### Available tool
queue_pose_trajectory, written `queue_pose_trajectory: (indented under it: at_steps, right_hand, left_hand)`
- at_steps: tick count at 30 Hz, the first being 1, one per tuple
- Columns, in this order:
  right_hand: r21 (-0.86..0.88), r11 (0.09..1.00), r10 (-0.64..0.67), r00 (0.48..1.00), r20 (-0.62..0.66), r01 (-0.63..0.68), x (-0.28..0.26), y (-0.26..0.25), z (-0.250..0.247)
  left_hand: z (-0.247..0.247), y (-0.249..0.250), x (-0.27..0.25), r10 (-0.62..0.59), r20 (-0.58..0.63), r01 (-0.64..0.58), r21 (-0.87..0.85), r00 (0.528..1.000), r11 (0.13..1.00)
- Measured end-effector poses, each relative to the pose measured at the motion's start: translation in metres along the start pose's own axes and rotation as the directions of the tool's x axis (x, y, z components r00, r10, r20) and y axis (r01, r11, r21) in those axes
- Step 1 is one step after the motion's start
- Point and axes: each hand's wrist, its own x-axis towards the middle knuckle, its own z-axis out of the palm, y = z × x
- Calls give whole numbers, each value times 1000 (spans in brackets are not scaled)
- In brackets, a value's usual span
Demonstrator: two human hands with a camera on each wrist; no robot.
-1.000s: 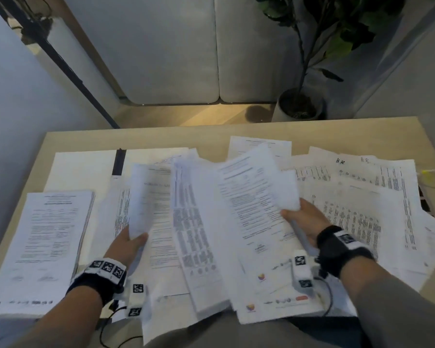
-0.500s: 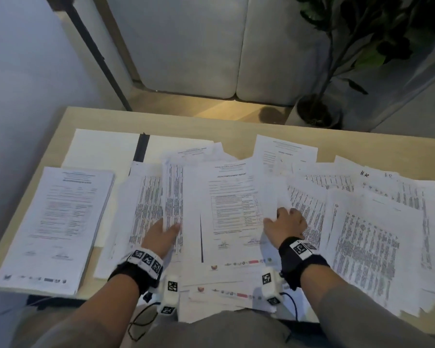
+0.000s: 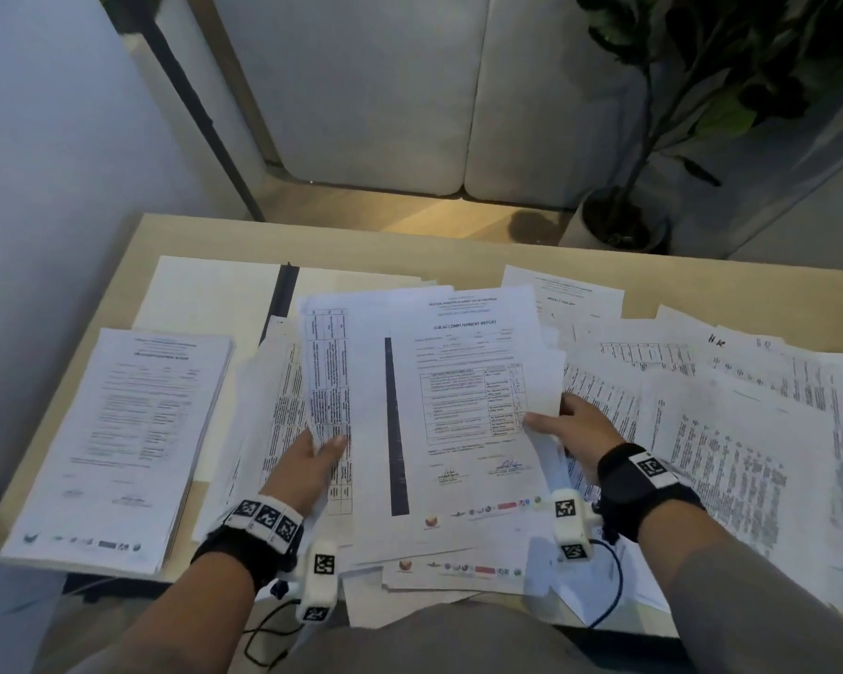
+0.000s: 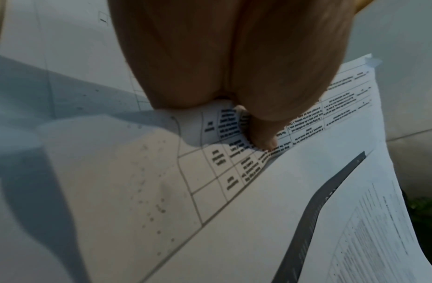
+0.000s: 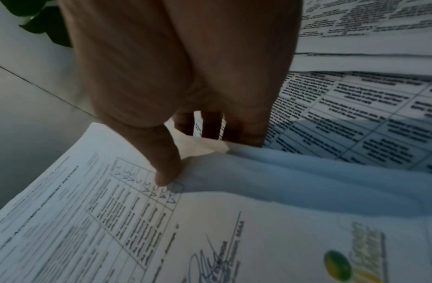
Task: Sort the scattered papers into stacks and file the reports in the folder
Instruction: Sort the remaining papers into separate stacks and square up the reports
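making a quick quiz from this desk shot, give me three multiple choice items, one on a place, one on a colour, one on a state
1. Where does the neat stack of reports lie?
A. at the table's left side
B. on the floor
C. inside the plant pot

2. What colour is the long stripe printed down the sheet held at centre?
A. red
B. black
C. green

3. How are the hands?
A. both hang idle
B. both grip papers
C. only the left grips

Answers:
1 A, the neat stack sits left of the scattered papers on the table.
2 B, the stripe is black.
3 B, the left hand pinches a table-printed sheet, and the right hand pinches the report.
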Motion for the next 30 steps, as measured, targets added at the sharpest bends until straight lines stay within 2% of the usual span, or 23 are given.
queue_pose_trajectory:
  at_steps: [4,6,9,13,16,18,22,24,25,27,29,30]
  right_hand:
    - [52,997,-61,991,118,55,-8,-5,-8]
    - [52,994,-101,988,113,96,-14,-10,-15]
    - [159,980,-134,985,113,116,-21,-19,-35]
    - [326,935,-216,954,207,141,-40,-38,-45]
    - [368,907,-299,928,223,204,-52,-57,-39]
    - [358,896,-359,903,238,262,-57,-68,-36]
    - [327,877,-433,875,215,353,-63,-85,-32]
    - [291,869,-457,874,167,399,-66,-90,-27]
    - [276,860,-476,868,138,428,-69,-92,-24]
    - [263,841,-505,860,70,472,-78,-96,-16]
    - [259,819,-530,848,1,512,-87,-98,-13]
    - [261,804,-547,837,-32,535,-90,-98,-12]
  left_hand:
    - [5,15,-7,38,26,-36,-73,999,997]
    - [4,21,-4,62,24,-59,-98,998,993]
    - [-1,40,-8,126,17,-125,-67,992,990]
    - [2,62,-9,232,128,-234,-6,964,972]
    - [26,96,-20,306,180,-318,40,935,947]
    - [41,117,-27,333,231,-345,10,914,939]
    - [66,148,-44,277,265,-237,-174,924,956]
    - [75,155,-54,305,285,-263,-179,909,948]
    - [78,154,-55,347,272,-320,-140,898,937]
    - [81,150,-55,441,217,-462,52,871,885]
    - [81,151,-54,518,86,-524,168,851,835]
    - [81,154,-58,546,22,-542,163,838,825]
